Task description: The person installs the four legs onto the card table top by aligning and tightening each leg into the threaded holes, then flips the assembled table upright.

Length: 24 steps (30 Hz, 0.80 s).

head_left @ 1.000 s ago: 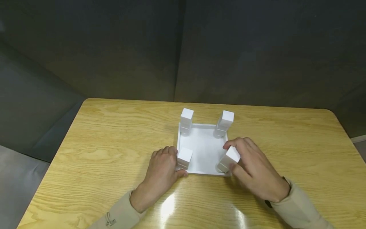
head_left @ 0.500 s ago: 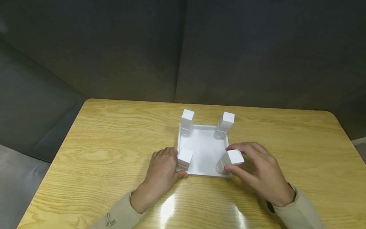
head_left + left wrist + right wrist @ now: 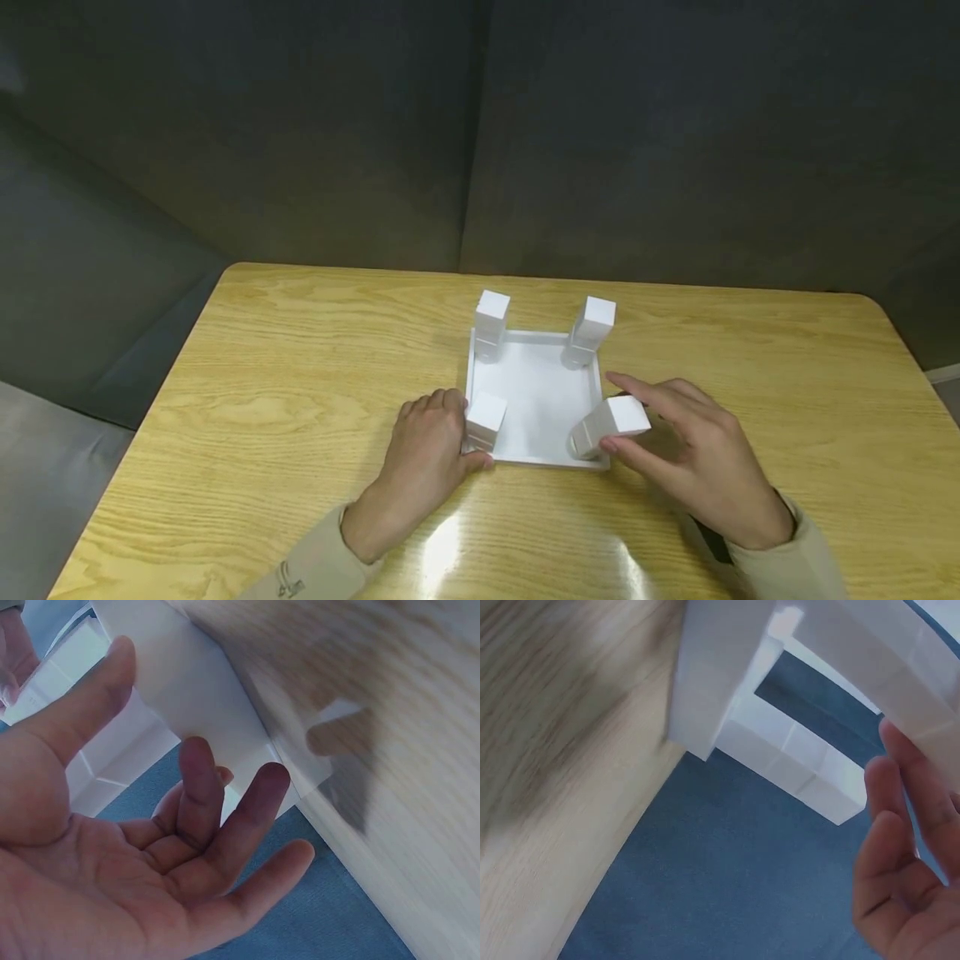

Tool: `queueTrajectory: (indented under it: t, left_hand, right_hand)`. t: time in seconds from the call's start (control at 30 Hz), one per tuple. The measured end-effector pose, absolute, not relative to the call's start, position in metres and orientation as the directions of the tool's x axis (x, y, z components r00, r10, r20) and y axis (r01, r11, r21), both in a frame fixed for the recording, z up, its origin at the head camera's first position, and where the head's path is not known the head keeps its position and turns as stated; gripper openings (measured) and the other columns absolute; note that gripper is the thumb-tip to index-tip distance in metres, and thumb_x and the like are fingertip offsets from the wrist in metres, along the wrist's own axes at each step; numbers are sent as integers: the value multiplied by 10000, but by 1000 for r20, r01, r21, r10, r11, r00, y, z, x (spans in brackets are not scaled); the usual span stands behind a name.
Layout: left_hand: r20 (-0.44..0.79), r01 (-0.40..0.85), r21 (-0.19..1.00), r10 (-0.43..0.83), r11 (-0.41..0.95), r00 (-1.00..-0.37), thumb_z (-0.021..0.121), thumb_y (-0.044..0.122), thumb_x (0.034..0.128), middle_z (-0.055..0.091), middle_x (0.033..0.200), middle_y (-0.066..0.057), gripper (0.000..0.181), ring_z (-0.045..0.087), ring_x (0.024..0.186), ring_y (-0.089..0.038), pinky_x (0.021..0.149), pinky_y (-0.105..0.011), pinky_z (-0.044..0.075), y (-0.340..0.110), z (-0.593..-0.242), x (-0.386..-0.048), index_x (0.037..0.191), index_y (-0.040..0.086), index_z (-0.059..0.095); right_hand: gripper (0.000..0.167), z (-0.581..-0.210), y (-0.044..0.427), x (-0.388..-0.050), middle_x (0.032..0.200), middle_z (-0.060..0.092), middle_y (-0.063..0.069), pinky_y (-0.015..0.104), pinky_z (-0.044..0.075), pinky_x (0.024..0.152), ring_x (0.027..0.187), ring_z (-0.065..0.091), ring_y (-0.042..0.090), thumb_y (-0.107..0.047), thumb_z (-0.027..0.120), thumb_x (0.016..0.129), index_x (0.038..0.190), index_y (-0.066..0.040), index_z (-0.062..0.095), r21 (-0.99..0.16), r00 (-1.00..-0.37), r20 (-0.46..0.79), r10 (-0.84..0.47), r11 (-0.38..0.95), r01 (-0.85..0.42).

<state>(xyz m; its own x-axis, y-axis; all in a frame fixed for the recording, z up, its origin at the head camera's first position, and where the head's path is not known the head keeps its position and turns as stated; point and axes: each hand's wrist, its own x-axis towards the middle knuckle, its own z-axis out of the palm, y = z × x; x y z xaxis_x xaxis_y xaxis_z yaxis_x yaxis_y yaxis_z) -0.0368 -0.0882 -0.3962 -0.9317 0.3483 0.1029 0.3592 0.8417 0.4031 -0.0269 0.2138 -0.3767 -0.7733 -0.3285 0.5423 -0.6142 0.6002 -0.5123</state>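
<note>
A square white tray [image 3: 536, 392] with a low rim lies on the table, a white post of stacked blocks at each corner. My left hand [image 3: 420, 454] grips its near left corner beside the near left post [image 3: 486, 417], thumb at the front rim. In the left wrist view the left hand [image 3: 157, 862] has its thumb and fingers about the tray [image 3: 187, 682]. The near right post [image 3: 627, 415] leans outward to the right, its upper part between the thumb and fingers of my right hand [image 3: 705, 467]. The index fingertip stands off it.
Two posts, the far left [image 3: 492, 317] and the far right [image 3: 595, 321], rise from the tray's back corners. The wooden table [image 3: 300, 358] reaches back to dark grey panels [image 3: 675, 142]. Light glares off the table in front of the tray.
My right hand has moved right and slightly nearer, and the near right post's top has tilted outward with it. The right index finger has come away from the post. My left hand has kept its place.
</note>
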Motion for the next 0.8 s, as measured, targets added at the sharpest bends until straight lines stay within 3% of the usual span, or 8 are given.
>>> queueTrajectory:
  t: [0.33, 0.57, 0.67, 0.8]
  left_hand:
    - [106, 360, 396, 348, 844, -932, 1031, 324, 669, 729, 954, -215, 737, 737, 950, -376, 1005, -554, 568, -89, -395, -37, 1113, -148, 682]
    - [103, 363, 394, 352, 844, -930, 1028, 323, 675, 735, 990, -242, 746, 739, 978, -395, 1008, -559, 566, -88, -396, -37, 1128, -156, 679]
    - [104, 366, 394, 354, 843, -929, 1028, 320, 673, 736, 992, -244, 749, 739, 981, -399, 1009, -562, 565, -89, -396, -37, 1133, -157, 678]
    - [106, 366, 388, 353, 846, -929, 1026, 322, 674, 731, 979, -235, 743, 737, 971, -391, 1008, -556, 566, -89, -396, -37, 1125, -153, 675]
  right_hand:
    - [757, -373, 220, -26, 1028, 758, -58, 177, 458, 757, 887, 625, 78, -659, 602, 1030, 1500, -68, 660, -430, -744, 548, -383, 634, -643]
    - [595, -370, 227, -23, 1084, 732, -62, 150, 468, 838, 961, 632, 72, -435, 628, 1096, 1565, -71, 590, -447, -743, 506, -439, 603, -661]
    - [575, -370, 226, -25, 1058, 729, -68, 167, 472, 783, 933, 620, 63, -423, 603, 1100, 1549, -63, 607, -443, -735, 516, -440, 597, -668]
    - [603, -369, 223, -26, 995, 717, -95, 178, 468, 705, 887, 602, 60, -522, 542, 1123, 1501, -67, 657, -437, -728, 534, -431, 597, -673]
